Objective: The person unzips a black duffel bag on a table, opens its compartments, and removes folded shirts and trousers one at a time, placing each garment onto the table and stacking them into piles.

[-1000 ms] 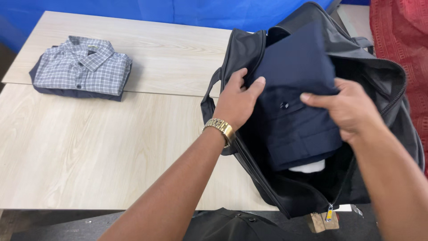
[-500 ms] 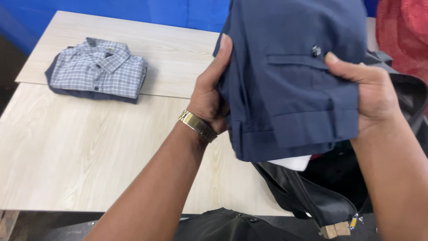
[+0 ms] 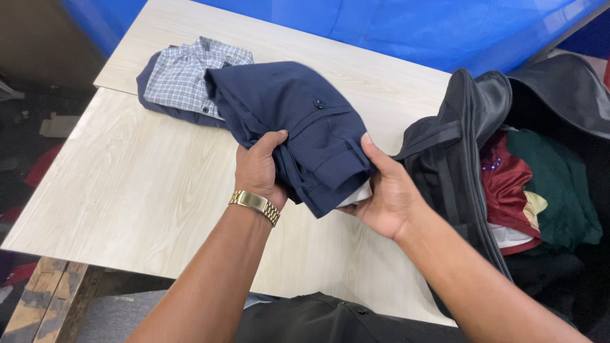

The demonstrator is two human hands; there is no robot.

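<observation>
2 hands, 1 folded navy trousers [image 3: 298,130] held above surface [image 3: 127,190]. Left hand [image 3: 259,168] grip clenched on trousers' near-left edge; gold watch [image 3: 255,204] on wrist. Right hand [image 3: 386,190] grip grasping trousers' near-right corner from below. Right: 1 open black bag [image 3: 457,146], red and green clothes [image 3: 540,184] inside. Far: 1 folded checked shirt [image 3: 184,76] on surface, partly hidden behind trousers. Blue sheet [image 3: 413,25] beyond.

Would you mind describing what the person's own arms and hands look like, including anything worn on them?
Both forearms are bare, with no sleeves or gloves in view. The left hand has a gold-coloured metal watch band with small links around its wrist. The right hand wears nothing that shows: no watch, no bracelet, no visible ring on the fingers in view.
</observation>
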